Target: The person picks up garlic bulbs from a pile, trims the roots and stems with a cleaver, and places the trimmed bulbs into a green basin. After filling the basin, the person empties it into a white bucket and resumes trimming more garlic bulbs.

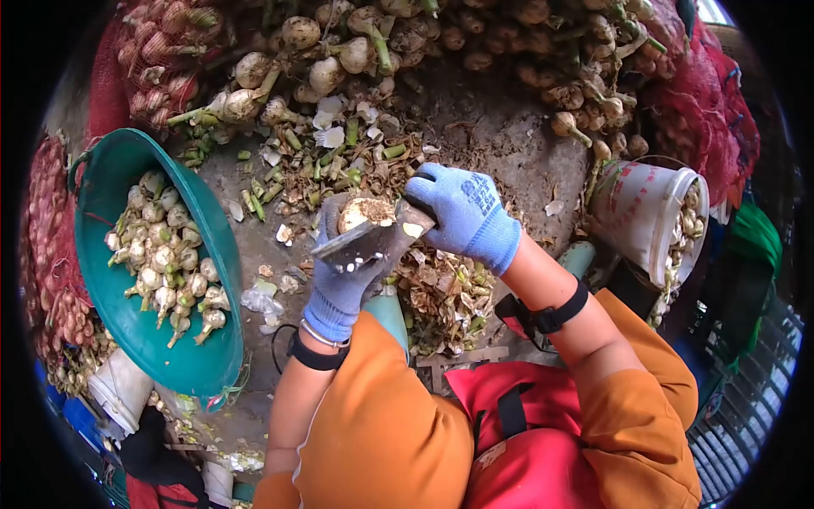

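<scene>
In the head view, my left hand (332,284), in a blue and grey work glove, is closed around a garlic bulb (363,212). My right hand (462,208), gloved the same way, grips the handle of a wide-bladed knife (352,241). The blade lies across the front of the bulb, close to the left hand's fingers, and white specks show near it. Left of the hands, a green basin (225,314) holds a heap of trimmed garlic bulbs (161,246).
Untrimmed garlic (356,55) is piled at the back. Cut stems and peelings (365,161) litter the floor, with another heap of skins (449,297) below my hands. On the right, a white bucket (632,208) leans over beside a red mesh sack (704,110).
</scene>
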A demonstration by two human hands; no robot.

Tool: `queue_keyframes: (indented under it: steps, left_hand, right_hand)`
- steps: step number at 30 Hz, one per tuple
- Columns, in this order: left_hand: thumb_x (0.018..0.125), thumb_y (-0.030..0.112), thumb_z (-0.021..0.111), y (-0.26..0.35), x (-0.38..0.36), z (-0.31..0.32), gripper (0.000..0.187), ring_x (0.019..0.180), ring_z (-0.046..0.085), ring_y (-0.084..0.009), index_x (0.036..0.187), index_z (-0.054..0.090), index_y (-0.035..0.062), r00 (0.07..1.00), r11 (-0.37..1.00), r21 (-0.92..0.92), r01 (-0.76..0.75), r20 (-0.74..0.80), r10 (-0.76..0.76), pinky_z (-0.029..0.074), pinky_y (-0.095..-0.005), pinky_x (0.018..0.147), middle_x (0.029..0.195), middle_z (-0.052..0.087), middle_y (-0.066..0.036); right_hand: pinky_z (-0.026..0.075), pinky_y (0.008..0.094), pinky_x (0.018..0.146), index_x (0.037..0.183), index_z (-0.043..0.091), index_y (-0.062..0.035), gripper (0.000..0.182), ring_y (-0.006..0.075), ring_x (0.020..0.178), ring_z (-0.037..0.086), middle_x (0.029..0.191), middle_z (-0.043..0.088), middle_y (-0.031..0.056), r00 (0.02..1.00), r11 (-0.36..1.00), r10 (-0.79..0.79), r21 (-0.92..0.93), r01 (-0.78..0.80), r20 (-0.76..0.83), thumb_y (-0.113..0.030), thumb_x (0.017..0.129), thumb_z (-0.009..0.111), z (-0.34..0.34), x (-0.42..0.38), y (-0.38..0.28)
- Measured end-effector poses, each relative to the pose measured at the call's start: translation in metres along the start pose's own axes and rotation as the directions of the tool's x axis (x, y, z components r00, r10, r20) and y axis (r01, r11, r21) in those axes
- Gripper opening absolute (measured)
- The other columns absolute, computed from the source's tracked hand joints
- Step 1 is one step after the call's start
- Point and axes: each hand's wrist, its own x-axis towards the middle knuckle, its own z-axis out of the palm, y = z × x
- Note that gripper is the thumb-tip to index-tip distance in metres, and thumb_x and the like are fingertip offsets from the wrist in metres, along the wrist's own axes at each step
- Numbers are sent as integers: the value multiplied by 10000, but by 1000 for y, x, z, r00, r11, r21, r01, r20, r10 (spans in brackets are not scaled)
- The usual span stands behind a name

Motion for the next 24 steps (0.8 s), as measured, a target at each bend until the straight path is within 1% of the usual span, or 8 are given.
queue_keyframes:
  steps: [3,7,11,13,16,20,22,24]
  left_hand:
    - [724,91,818,32,13,-5,735,998,635,-196,1334,416,6,755,198,-847,494,305,-580,531,-317,910,1125,621,-105]
    - [690,122,864,67,24,-31,650,1047,609,-189,1229,515,22,956,624,-725,291,249,-157,502,-341,946,1113,613,-99]
    - [662,231,903,38,44,-10,828,1113,570,-196,1316,450,2,983,980,101,169,48,-174,482,-362,992,1253,547,-119]
    - [688,334,892,3,27,11,957,1152,572,-218,1431,377,20,931,777,-514,365,188,-313,474,-365,1010,1303,550,-143]
    - [843,117,742,21,22,-15,512,1043,592,-161,1300,516,67,701,-63,-857,512,459,-546,494,-300,931,1256,559,-80]
    - [896,217,649,19,29,-41,378,1034,594,-188,1225,558,55,864,647,-712,272,-115,-491,528,-337,871,1078,621,-95]
    - [920,377,602,7,23,-81,474,892,624,-232,1234,562,25,701,206,-971,119,-65,-710,537,-352,829,926,614,-91]
    - [970,331,561,-6,32,-119,402,651,501,-85,1225,588,22,999,-574,-818,-39,-13,-50,435,-275,579,780,537,-4]
  right_hand:
    - [536,470,728,1000,624,-123,290,345,886,656,951,611,134,998,999,5,37,-3,-55,-249,743,675,15,3,4]
    - [538,387,711,934,674,-37,249,265,781,692,832,715,102,846,678,519,543,-496,125,-262,834,637,44,27,77]
    - [483,276,661,910,661,-12,284,72,743,567,782,634,5,847,165,296,850,-501,441,-280,832,710,11,15,26]
    - [477,275,670,907,660,-11,264,80,751,566,796,642,6,917,146,341,952,-267,205,-258,829,711,19,23,14]
    - [520,367,739,981,684,-85,260,244,808,653,876,659,122,990,857,131,508,-87,-52,-253,783,670,-2,16,-5]
    - [528,458,752,870,671,-74,265,395,817,643,815,663,177,962,967,214,106,-234,171,-309,750,638,-4,41,46]
    - [524,467,754,875,672,-84,258,386,818,642,836,656,191,991,981,135,136,-135,11,-304,743,652,-20,44,45]
    - [514,445,809,881,675,-109,227,361,932,629,1038,633,167,981,998,-7,64,20,-195,-294,752,661,-41,54,12]
